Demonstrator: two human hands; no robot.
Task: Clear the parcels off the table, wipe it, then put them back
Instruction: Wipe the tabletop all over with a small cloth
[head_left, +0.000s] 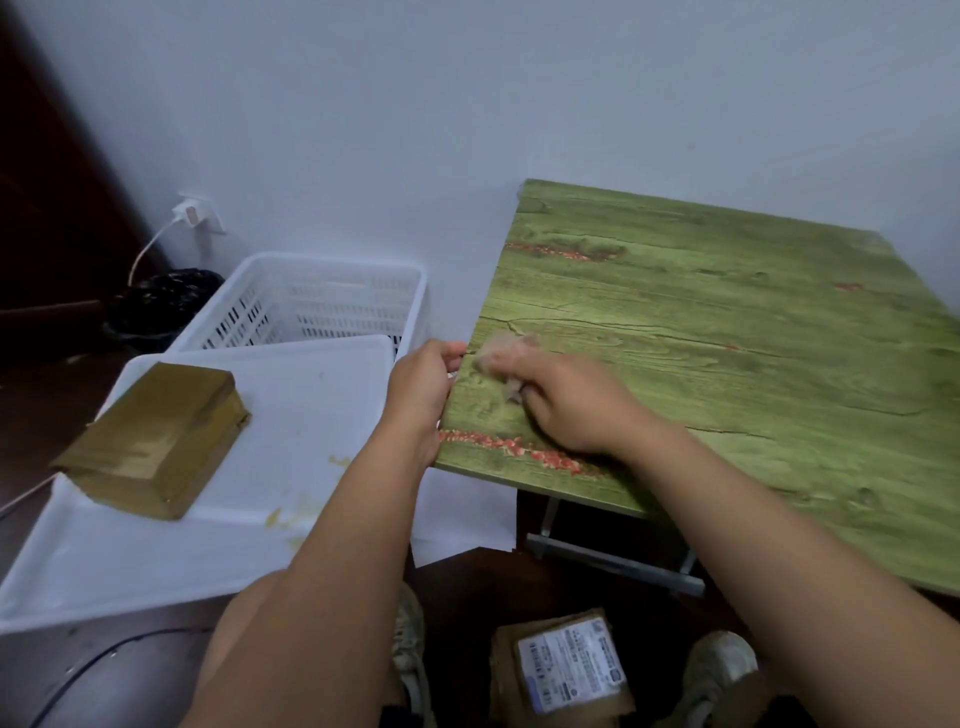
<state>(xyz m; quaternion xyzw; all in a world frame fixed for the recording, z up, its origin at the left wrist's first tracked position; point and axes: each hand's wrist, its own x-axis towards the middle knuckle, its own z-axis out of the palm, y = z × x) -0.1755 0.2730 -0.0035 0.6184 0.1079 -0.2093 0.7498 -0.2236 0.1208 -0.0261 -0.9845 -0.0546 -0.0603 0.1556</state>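
Table (727, 338) edge held by left hand (421, 384); right hand (566, 400) presses a cloth (501, 353).

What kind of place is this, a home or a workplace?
Probably a plain room at home, though I cannot be sure. A small folding table with a green wood print stands against a bare white wall, a charger is plugged into a wall socket, and a white plastic basket sits on the dark floor.
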